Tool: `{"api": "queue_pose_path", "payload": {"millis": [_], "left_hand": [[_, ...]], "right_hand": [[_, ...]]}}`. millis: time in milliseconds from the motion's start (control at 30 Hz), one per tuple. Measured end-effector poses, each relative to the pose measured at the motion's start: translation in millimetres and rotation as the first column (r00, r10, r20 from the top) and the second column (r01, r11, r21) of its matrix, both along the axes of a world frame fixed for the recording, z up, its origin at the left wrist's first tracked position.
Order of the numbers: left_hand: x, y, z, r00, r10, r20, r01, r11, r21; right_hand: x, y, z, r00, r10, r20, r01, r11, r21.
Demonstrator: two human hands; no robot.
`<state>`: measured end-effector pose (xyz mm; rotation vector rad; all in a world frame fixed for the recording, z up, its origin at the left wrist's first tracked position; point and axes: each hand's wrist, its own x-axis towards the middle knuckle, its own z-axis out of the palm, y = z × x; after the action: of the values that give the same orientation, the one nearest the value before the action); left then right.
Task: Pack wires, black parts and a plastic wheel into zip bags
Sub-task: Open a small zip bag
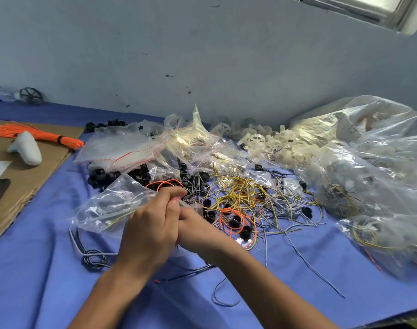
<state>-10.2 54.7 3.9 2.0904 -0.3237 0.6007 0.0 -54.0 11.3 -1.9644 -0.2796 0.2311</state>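
A blue cloth-covered table (48,269) fills the view, with big crumpled clear plastic sacks (368,186) heaped along its right side and a flat brown cardboard sheet (36,172) on its left edge. At the back, beside the sacks, lies a heap of white plastic wheels (273,143). In the middle spreads a loose tangle of yellow, grey and orange wires (245,195), and behind it a pile of empty clear zip bags with red strips (122,148). A clear zip bag holding a few wires (107,205) is lifted just above the cloth at centre-left. The left hand (153,231) pinches its mouth with curled fingers. The right hand (198,226) is pressed against the left, its fingers hidden, so its grip cannot be told. Small round black parts (103,176) cluster under the empty bags.
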Motion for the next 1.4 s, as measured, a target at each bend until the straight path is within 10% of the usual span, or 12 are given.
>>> {"api": "queue_pose_path", "payload": {"millis": [300,600,1100,1400], "left_hand": [[3.1,9.0,3.0,0.999,0.047,-0.008,-0.047,0.999,0.026],[4.3,5.4,4.0,0.999,0.047,0.026,-0.047,0.999,0.003],[5.8,5.8,2.6,0.999,0.037,0.008,-0.038,0.999,0.025],[7.7,9.1,1.4,0.999,0.038,0.012,-0.038,0.999,-0.008]], "right_hand": [[-33.9,-69.6,-11.0,0.84,-0.2,0.505,0.271,0.96,-0.071],[-12.8,-259.1,-42.4,0.52,-0.612,0.596,0.849,0.449,-0.278],[12.9,-250.5,-53.9,0.798,-0.332,0.503,0.602,0.478,-0.64],[2.7,-273.3,-20.6,0.719,-0.324,0.614,0.694,0.299,-0.655]]}}
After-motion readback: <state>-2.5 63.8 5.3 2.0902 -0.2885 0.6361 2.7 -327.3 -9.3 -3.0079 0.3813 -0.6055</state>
